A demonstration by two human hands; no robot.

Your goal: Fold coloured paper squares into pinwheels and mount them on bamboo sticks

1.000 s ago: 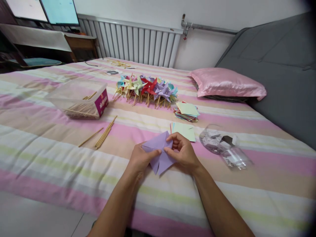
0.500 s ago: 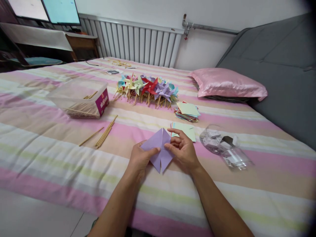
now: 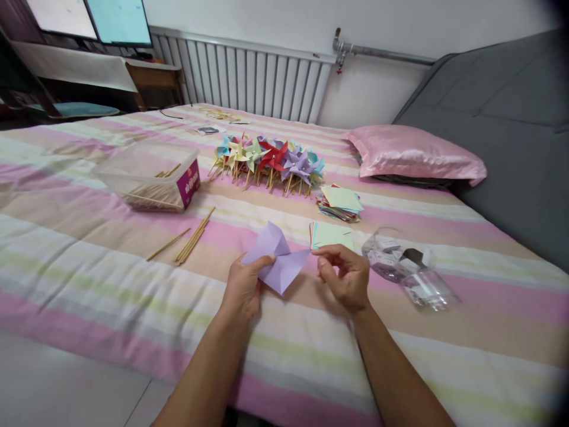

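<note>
A purple sheet of cut and creased paper (image 3: 284,271) is pinched in my left hand (image 3: 243,287), the thumb pressing near its middle. Slits run inward from its corners, and its flaps stand apart. My right hand (image 3: 344,276) is just to the right of it, index finger stretched toward the paper's right tip and thumb apart from it. Whether that fingertip touches the tip I cannot tell. Beyond the right hand lies a small stack of pale green cut squares (image 3: 332,235), with a larger pile of coloured paper squares (image 3: 341,201) behind.
Finished paper pinwheels on sticks (image 3: 271,160) lie across the bed. To the left are a clear plastic box (image 3: 155,187) of sticks and several loose sticks (image 3: 194,237). Clear containers (image 3: 395,255) with small items sit at right, below a pink pillow (image 3: 413,151).
My right hand has come off the paper and shifted right, its index finger near one tip. The paper has turned in my left hand, and its flaps have spread. The view has shifted slightly.
</note>
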